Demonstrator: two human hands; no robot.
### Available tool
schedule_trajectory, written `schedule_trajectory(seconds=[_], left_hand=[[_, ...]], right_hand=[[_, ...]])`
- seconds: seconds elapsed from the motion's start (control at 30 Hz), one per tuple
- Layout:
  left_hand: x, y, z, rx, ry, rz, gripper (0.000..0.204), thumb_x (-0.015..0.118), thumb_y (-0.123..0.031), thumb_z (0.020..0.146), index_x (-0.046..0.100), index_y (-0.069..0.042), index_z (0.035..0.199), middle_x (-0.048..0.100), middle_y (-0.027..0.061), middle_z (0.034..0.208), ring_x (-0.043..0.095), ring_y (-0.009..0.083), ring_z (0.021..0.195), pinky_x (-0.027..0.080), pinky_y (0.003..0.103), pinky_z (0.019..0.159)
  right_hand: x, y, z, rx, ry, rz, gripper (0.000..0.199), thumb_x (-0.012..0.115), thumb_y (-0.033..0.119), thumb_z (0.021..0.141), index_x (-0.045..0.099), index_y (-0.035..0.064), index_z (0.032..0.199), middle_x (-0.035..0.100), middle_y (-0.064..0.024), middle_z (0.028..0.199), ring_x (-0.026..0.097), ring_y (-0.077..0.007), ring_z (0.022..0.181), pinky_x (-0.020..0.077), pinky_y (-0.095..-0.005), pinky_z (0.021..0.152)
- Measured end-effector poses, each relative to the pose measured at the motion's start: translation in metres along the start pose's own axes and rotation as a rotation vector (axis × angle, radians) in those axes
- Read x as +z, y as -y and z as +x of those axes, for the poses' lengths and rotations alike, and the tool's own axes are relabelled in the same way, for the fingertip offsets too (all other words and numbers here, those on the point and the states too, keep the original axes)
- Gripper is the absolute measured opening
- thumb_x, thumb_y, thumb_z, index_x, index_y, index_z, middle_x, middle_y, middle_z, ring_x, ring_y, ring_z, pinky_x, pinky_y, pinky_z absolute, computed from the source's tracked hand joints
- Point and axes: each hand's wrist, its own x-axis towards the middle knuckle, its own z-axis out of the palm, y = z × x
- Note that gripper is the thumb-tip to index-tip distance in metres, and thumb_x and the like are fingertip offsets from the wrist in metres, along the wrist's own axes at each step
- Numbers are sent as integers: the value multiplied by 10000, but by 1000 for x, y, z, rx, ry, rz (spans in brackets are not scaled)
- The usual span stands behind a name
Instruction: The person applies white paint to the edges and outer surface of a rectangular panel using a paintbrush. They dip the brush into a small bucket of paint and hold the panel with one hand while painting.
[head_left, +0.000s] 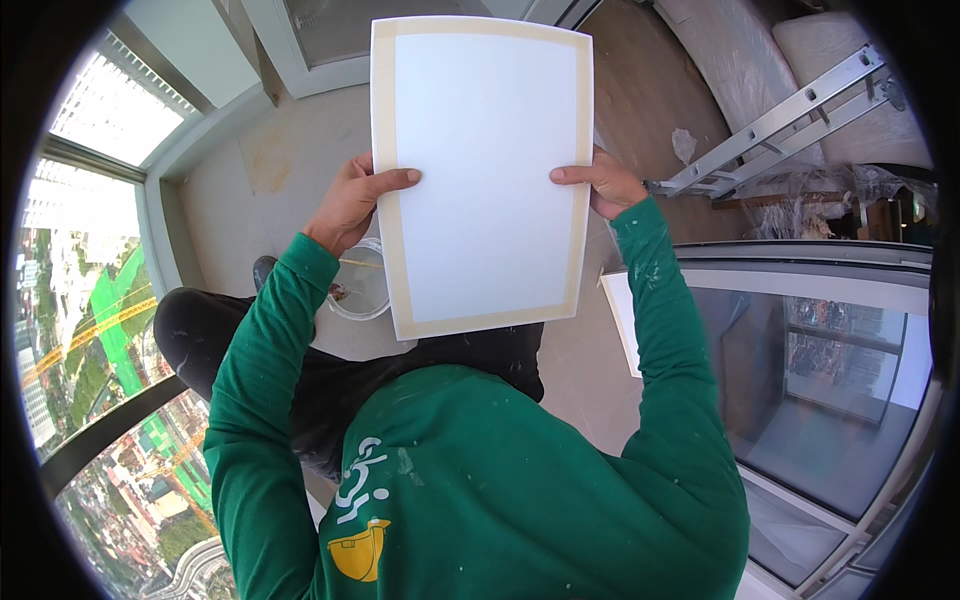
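Between my two hands I hold up a white rectangular board (485, 180) with beige masking tape along all its edges. My left hand (355, 200) grips its left edge, the thumb flat on the front face and the fingers hidden behind. On the opposite edge my right hand (602, 182) has the same grip, thumb over the tape and fingers mostly out of sight. Below my left hand, partly behind the board and my sleeve, a clear round bucket (368, 285) stands on the floor with something small and brownish inside.
Another white panel (622, 312) lies behind my right forearm. A metal ladder (770, 130) leans at the far right by plastic-covered furniture (735, 60). Sliding glass door panes (800, 380) stand close on my right. Tall windows (90, 290) line the left side above a city view.
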Motion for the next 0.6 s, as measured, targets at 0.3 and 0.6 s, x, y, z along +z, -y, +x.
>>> schedule_trajectory(seconds=[0.3,0.6], left_hand=[[-9,29,25,-120,62,42,567,835,-152,855,626,46,1343,709,201,1261,707,285,1127,491,390,1104],[3,16,54,-98,134,244,569,862,-241,809,685,5,1291,740,139,1188,698,256,1098,506,375,1017]], right_hand=[[11,-34,-18,20,-377,-158,1035,876,143,843,231,2,1640,581,-232,1406,579,-307,1284,435,-408,1131],[249,-31,-138,-392,691,-425,334,528,-152,871,645,-49,1166,706,-180,1156,682,-357,1100,545,-417,981]])
